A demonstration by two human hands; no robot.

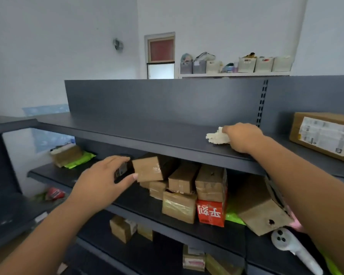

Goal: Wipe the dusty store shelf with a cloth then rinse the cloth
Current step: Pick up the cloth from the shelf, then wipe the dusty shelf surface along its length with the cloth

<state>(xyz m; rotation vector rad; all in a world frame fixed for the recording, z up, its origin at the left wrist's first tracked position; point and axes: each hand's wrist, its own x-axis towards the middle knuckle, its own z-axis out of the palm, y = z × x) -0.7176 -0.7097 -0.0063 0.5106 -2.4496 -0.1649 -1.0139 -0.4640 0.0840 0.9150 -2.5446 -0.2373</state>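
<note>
The dark grey top shelf [139, 133] runs across the middle of the view. My right hand [244, 136] rests on its right part, pressing a crumpled white cloth [216, 136] flat against the shelf surface. One shelf lower, my left hand [103, 179] grips the left end of a brown cardboard box [149, 168] with dark tape, fingers over its top and thumb beneath. That box lies tilted on a pile of other boxes.
A large labelled carton [324, 135] stands on the top shelf just right of my right hand. The middle shelf [54, 175] holds several taped boxes, a red packet [211, 213] and green bags. A white hand-held device [292, 247] lies at the lower right.
</note>
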